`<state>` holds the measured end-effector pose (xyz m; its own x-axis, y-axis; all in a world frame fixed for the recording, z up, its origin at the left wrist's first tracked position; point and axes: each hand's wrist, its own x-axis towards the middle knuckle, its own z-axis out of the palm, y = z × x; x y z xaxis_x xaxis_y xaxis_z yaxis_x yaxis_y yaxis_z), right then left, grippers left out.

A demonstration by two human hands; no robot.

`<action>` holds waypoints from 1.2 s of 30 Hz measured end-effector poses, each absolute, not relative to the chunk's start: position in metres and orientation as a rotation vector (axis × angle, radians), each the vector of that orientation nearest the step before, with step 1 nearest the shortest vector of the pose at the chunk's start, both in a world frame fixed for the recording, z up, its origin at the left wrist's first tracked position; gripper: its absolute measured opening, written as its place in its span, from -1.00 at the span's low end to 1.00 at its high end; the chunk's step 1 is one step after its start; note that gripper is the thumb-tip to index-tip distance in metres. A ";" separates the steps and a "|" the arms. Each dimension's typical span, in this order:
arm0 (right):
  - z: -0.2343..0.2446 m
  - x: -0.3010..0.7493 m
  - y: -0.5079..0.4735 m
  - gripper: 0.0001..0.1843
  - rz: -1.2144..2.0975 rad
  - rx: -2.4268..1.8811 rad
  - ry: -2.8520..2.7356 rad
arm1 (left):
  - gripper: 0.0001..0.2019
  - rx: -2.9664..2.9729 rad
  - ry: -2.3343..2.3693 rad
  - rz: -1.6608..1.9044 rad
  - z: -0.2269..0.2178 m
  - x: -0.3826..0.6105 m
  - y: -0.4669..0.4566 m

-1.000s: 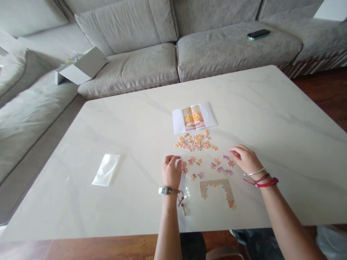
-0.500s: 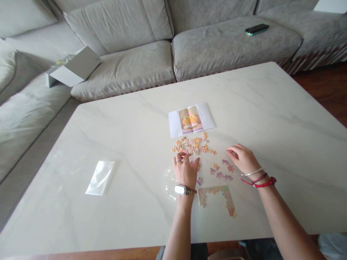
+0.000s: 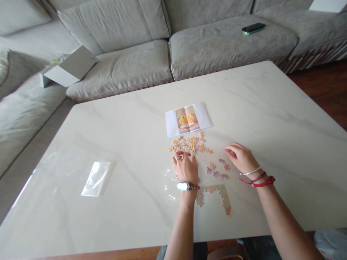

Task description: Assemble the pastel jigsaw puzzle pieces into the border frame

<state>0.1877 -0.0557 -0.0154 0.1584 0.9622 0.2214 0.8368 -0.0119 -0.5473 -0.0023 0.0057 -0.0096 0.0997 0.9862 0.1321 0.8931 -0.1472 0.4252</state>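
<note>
My left hand (image 3: 186,169) reaches to the near edge of a heap of small jigsaw pieces (image 3: 189,143), palm down. Its fingers are bent but apart; whether a fingertip touches a piece is hidden. To the right, my right hand (image 3: 240,158) stays low over the table with fingers curled and thumb against them. Anything held there is too small or hidden to make out. Several loose purple and pink pieces (image 3: 224,176) lie between the hands. Nearer me is a joined puzzle border (image 3: 226,200), three-sided and open toward me, its upper left corner partly behind my left wrist.
Beyond the heap lies a creased picture sheet (image 3: 171,124) showing yellow figures. A clear plastic bag (image 3: 96,178) is on the left of the white marbled table (image 3: 130,216). A grey sofa (image 3: 130,66) holds a white box (image 3: 73,66) and a phone-like device (image 3: 253,28).
My left hand has shifted slightly, now covering pieces that showed beside its thumb and wrist. My right hand keeps its pose. The whole view has moved a little.
</note>
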 end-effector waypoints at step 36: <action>-0.003 0.116 -0.070 -0.77 1.188 -1.531 -1.217 | -0.83 2.254 1.451 0.837 0.003 -0.024 -0.057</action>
